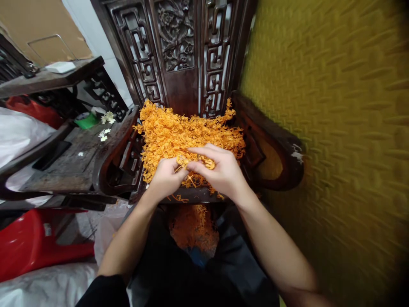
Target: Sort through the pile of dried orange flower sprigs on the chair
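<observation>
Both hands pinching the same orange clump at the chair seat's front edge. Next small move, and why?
Probably draw the clump clear of the heap and drop it on the lower orange pile. The left hand and right hand already pinch it together at the front of the big orange heap on the carved chair, and strands still link it to the heap.

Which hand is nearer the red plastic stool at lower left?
Left. The left hand sits at the front edge of the orange strand pile, on the side toward the red plastic stool; the right hand is farther across.
</observation>
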The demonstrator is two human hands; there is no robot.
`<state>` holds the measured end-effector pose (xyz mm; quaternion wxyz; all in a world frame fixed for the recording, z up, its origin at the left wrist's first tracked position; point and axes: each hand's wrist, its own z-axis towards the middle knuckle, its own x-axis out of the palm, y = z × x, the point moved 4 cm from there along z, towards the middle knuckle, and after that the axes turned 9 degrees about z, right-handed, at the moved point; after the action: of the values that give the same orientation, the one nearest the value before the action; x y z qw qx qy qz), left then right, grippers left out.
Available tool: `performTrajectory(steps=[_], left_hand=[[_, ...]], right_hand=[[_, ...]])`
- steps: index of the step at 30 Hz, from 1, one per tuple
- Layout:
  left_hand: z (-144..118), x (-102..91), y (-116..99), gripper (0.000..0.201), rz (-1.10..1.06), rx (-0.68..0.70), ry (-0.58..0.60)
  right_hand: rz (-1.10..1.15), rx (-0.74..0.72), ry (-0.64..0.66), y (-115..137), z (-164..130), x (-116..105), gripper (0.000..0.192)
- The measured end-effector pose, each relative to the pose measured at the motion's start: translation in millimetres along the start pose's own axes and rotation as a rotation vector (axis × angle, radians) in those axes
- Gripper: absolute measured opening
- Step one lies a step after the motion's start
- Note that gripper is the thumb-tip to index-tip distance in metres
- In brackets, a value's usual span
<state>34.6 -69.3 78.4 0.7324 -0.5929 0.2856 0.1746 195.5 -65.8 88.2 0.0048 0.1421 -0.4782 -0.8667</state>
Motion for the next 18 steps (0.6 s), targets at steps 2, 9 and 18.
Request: performTrajectory(steps=[2,9,18], left_hand=[[1,2.1,1,0.033,0.059,0.033,-0.005],[6,5.5,21,0.037,-0.042,-0.133,0.167],[-1,12.7,6,0.035,0.011,-0.089,0.373]], right_hand=[[-0.031,-0.036,0.031,4,0,2,0.011],[0.268,-0.055,-0.763,3,-8,-62,0.019],[0.059,0.027,0.124,-12,0,-2,0.023]])
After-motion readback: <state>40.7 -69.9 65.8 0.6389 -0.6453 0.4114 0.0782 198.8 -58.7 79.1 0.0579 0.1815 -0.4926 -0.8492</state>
